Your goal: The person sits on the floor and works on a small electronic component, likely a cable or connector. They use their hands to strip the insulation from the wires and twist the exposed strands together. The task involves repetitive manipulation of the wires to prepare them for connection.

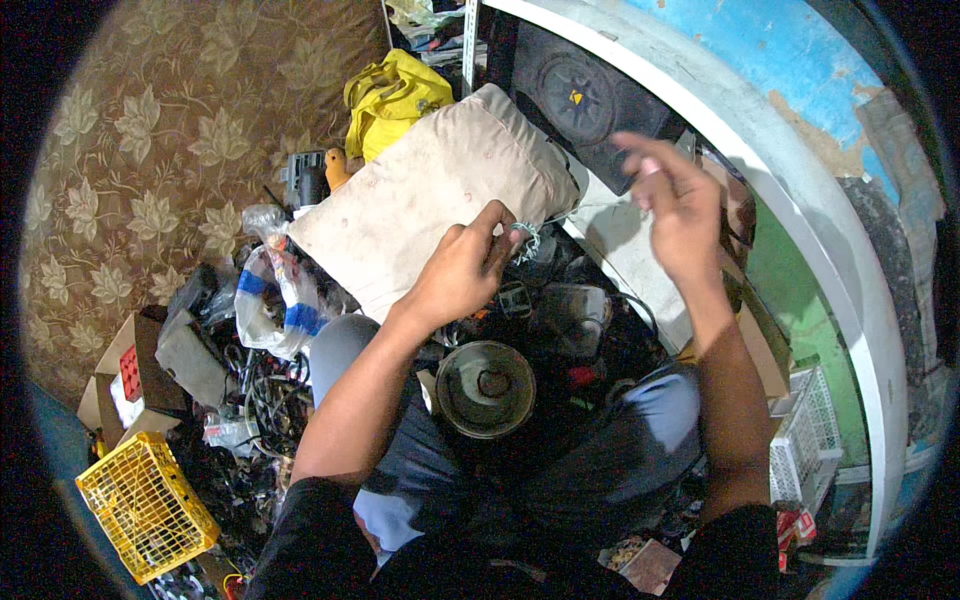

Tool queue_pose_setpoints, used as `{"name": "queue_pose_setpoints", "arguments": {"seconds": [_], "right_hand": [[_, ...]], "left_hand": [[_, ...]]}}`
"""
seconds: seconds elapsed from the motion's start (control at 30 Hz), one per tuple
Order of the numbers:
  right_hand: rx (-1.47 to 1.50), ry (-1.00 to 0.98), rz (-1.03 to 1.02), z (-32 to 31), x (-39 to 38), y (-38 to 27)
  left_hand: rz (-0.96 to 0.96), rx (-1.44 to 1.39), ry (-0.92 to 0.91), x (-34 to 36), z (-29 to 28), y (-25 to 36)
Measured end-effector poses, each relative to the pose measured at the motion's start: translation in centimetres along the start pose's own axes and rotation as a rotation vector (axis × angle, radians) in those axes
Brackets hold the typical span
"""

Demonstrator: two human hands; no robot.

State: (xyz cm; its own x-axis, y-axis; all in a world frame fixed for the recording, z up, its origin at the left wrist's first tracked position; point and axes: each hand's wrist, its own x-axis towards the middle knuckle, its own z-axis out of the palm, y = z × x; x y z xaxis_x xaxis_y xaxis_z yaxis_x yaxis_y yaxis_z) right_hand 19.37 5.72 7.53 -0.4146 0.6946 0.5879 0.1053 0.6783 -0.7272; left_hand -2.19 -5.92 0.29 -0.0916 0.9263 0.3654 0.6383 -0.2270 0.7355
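Note:
My left hand (460,265) is closed in a pinch on a small tangle of thin pale-green wire (527,243), just in front of a cushion. My right hand (683,210) is raised to the right, apart from the left, with its index finger stretched out and its thumb standing off. Motion blurs its fingertips, and nothing shows between them. Below the hands, between my knees, stands a round metal pot (485,390) with a knob-like lump in its middle. The stained beige cushion (400,205) lies beyond my left hand.
A speaker (580,95) is at the far right, near a curved white edge. Yellow cloth (395,100) lies behind the cushion. On the left are a yellow plastic basket (147,508), a plastic bag (275,300) and heaped cables. A white basket (805,430) stands at right.

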Motion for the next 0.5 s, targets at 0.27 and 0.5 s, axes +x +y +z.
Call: {"name": "queue_pose_setpoints", "arguments": {"seconds": [0.27, 0.5], "right_hand": [[-0.199, -0.372, -0.105, 4.1, -1.9, -0.5], [-0.286, -0.376, -0.253, 4.7, -2.2, 0.6]], "left_hand": [[-0.035, -0.048, -0.025, 0.2, 0.1, -0.2], [0.074, -0.057, -0.068, -0.2, 0.6, -0.4]]}}
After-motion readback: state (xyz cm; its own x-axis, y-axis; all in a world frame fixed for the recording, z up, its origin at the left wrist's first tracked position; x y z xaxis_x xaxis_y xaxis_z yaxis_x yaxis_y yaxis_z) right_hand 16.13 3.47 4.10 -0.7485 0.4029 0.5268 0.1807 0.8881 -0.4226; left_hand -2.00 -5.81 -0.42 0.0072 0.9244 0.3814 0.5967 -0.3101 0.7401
